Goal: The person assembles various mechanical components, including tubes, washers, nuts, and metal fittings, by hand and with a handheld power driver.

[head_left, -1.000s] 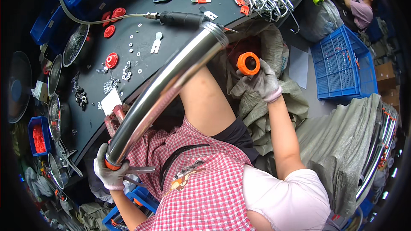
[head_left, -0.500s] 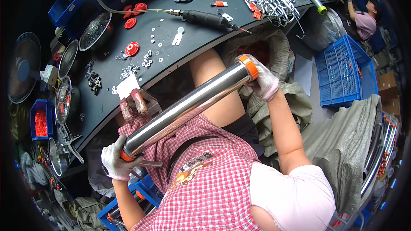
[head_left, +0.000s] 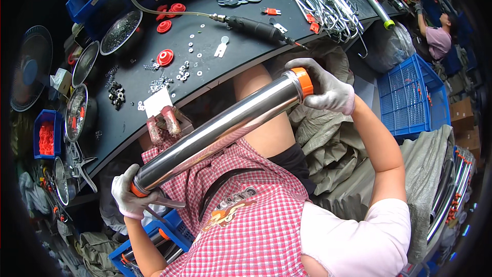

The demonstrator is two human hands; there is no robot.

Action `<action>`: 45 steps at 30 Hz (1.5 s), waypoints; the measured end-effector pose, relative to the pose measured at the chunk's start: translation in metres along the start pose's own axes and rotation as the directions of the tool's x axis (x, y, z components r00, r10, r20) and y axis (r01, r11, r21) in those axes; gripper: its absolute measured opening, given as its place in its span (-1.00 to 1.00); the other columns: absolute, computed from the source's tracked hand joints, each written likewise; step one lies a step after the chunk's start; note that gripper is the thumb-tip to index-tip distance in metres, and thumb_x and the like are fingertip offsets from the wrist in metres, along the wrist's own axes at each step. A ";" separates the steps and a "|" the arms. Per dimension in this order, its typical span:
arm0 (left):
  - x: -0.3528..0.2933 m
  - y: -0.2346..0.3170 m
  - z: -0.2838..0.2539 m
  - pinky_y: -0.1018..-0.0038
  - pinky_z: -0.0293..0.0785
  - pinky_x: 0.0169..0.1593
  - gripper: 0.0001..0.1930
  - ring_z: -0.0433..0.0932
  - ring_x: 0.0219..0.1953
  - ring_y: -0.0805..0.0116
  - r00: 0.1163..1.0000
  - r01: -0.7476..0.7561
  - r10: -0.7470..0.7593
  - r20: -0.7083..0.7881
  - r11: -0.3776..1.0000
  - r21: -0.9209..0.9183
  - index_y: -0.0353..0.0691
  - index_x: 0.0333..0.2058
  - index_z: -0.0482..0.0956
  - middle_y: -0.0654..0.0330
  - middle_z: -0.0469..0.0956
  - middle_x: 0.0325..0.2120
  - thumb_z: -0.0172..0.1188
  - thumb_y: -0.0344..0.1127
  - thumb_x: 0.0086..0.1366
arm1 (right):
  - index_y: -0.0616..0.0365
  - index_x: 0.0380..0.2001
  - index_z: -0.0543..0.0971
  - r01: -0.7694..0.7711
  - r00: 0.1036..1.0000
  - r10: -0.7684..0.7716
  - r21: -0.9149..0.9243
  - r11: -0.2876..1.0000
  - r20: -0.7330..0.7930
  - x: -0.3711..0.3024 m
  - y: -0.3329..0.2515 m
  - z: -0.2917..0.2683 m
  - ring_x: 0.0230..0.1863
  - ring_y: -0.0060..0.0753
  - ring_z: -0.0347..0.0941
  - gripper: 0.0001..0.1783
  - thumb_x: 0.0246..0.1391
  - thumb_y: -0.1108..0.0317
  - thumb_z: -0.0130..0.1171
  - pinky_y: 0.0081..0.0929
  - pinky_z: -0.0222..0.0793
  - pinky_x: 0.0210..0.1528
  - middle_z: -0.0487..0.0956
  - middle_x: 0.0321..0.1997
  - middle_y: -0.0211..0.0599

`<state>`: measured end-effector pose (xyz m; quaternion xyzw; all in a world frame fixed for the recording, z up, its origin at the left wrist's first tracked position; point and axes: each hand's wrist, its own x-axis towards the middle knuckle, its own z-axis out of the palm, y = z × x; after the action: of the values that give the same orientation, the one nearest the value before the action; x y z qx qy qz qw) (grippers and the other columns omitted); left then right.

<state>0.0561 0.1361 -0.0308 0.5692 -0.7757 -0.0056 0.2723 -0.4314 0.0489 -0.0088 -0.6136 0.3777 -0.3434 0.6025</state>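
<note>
A shiny metal tube [head_left: 218, 128] lies slantwise across my lap, its far right end higher. My left hand [head_left: 128, 192], in a white glove, is closed round its lower end, by an orange ring [head_left: 137, 190]. A flat metal tool handle [head_left: 166, 202] sticks out beside that hand; its kind is hidden. At the other end is an orange cap [head_left: 303, 83]. My right hand [head_left: 330, 91], also gloved, curves over this cap, its fingers above and its thumb below. The palm stands a little off the cap's end.
On the dark workbench [head_left: 154, 87] lie a pneumatic screwdriver [head_left: 256, 28], red discs [head_left: 165, 57], washers and a bundle of metal rods [head_left: 328, 5]. Metal bowls [head_left: 121, 33] line its left side. A blue crate [head_left: 405, 95] stands at right; another person [head_left: 439, 38] sits beyond.
My right hand has shifted from under the cap to round its end, its fingers spreading over the top. The tube's lower end and my left hand have moved slightly left.
</note>
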 end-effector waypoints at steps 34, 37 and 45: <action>0.020 -0.035 -0.009 0.52 0.44 -0.11 -0.34 0.50 -0.30 0.48 0.698 0.611 -0.196 0.689 0.663 -0.431 -0.35 -0.22 0.50 0.21 0.55 -0.37 0.26 -0.31 -0.50 | 0.12 -0.09 0.47 0.705 0.675 -0.549 -0.650 0.285 0.492 -0.020 -0.039 0.003 -0.13 0.06 0.43 -0.30 -0.45 0.33 0.48 -0.21 0.44 -0.15 0.35 -0.03 0.09; 0.017 -0.036 -0.010 0.53 0.44 -0.10 -0.31 0.51 -0.30 0.47 0.657 0.660 -0.198 0.728 0.618 -0.427 -0.37 -0.22 0.50 0.22 0.55 -0.37 0.26 -0.28 -0.55 | 0.04 -0.13 0.48 0.851 0.292 -0.712 -0.513 -0.111 0.639 -0.003 -0.061 0.015 -0.23 0.08 0.46 -0.42 -0.39 0.38 0.37 -0.26 0.50 -0.23 0.41 -0.11 0.05; 0.012 -0.040 -0.006 0.53 0.43 -0.10 -0.26 0.51 -0.28 0.47 0.628 0.692 -0.184 0.756 0.576 -0.435 -0.37 -0.21 0.49 0.22 0.54 -0.35 0.27 -0.25 -0.58 | 0.25 -0.19 0.50 0.733 0.672 -0.589 -0.518 0.441 0.450 -0.008 -0.091 0.023 -0.48 -0.08 0.50 -0.46 -0.38 0.35 0.35 -0.43 0.50 -0.46 0.49 -0.37 0.03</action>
<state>0.0915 0.1132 -0.0336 0.5700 -0.5748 -0.5611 0.1729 -0.4107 0.0653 0.0811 -0.9137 0.1379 -0.3293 0.1940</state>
